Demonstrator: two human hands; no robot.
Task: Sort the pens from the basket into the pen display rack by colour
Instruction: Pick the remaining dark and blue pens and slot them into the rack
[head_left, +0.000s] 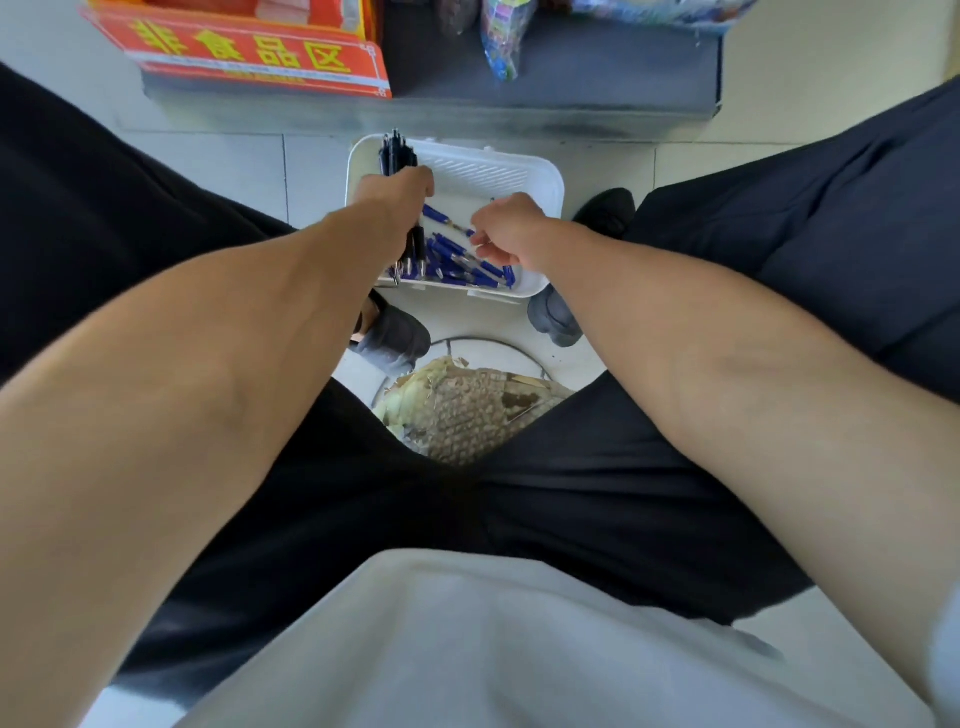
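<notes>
A white plastic basket (519, 171) lies on the floor between my feet. Several blue pens (462, 262) lie heaped at its near side. My left hand (397, 189) grips a bundle of black pens (397, 153), whose ends stick out above and below my fist. My right hand (506, 228) hovers over the blue pens with its fingers curled, pinching the tip of one blue pen (441, 215). The pen display rack is out of sight.
A grey shelf base (571, 98) runs across the top, with an orange sign (249, 52) and bagged goods (501, 36) on it. My shoes (395, 332) flank the basket. A worn stool seat (467, 410) shows between my knees.
</notes>
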